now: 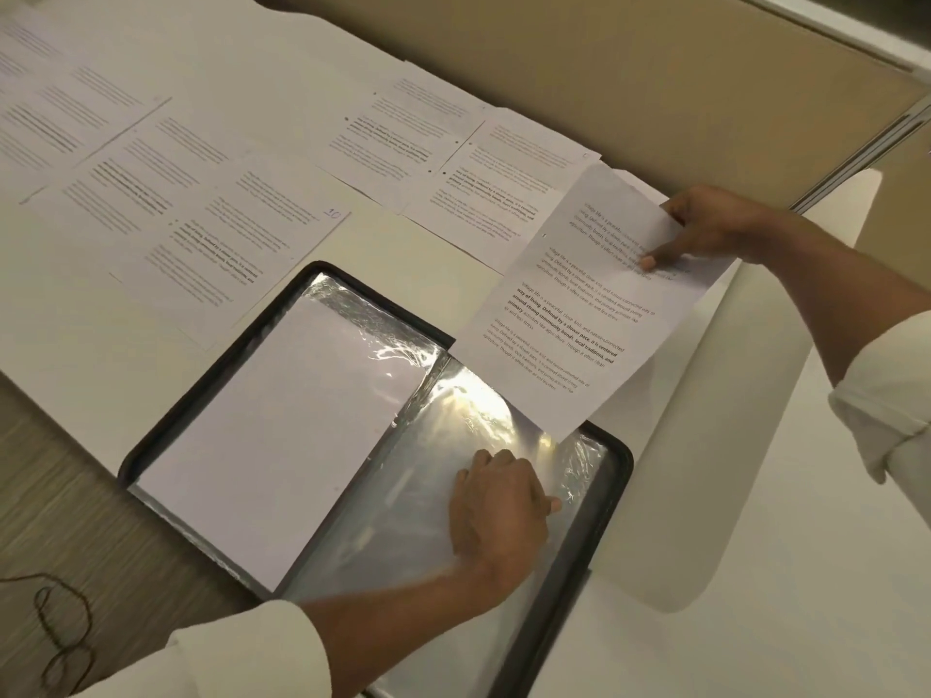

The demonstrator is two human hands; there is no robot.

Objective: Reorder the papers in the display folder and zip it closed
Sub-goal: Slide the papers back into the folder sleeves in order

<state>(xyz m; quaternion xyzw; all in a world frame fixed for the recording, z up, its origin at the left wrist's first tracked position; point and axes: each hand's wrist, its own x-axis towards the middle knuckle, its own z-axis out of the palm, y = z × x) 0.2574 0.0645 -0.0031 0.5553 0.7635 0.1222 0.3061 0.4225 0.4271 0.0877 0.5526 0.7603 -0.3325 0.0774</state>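
On open folder (612, 476) | L hand (496, 516) flat, fingers spread on sleeve (418, 506) | R hand (715, 229) fingers pinch sheet (569, 314) above.

Open table (755, 571) at three o'clock; loose printed sheets (211, 193) crowd ten through one o'clock, display folder (211, 375) blocks centre.

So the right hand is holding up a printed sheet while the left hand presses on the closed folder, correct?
Not quite: the display folder lies open, not closed. The head view shows the left hand pressing its empty plastic sleeve while the right hand holds the printed sheet.
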